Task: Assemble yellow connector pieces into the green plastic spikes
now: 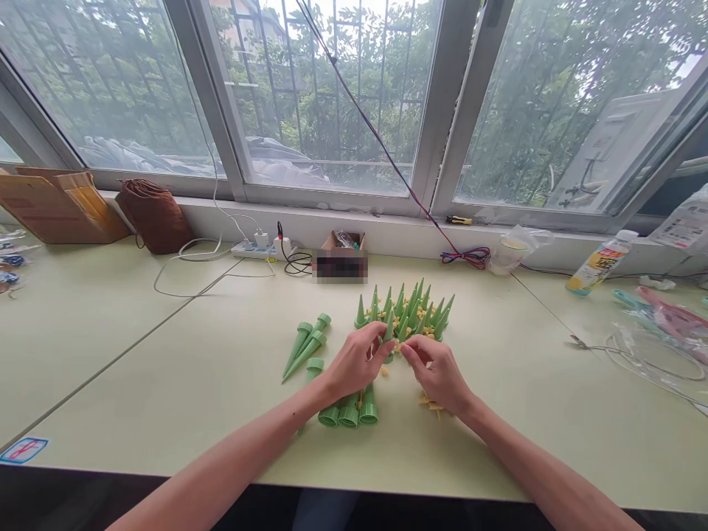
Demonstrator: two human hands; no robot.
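My left hand (357, 361) is closed around a green plastic watering spike (389, 326), held upright with its tip pointing up. My right hand (439, 372) pinches a small yellow plastic piece (397, 344) against the side of that spike. Just behind my hands stands a cluster of similar green spikes (412, 299), tips up, with yellow pieces on them. Several spikes (302, 343) with ridged caps lie to the left. Below my left wrist, more spikes (348, 414) lie with open ends facing me. Loose yellow pieces (434, 404) lie partly hidden under my right hand.
At the back are a cardboard box (60, 210), a brown rolled bundle (153, 214), a power strip (257, 248) and a small open box (340, 258). To the right stand a drink bottle (602, 263) and a bagged cup (509, 251), with a white cable (658, 358) nearer.
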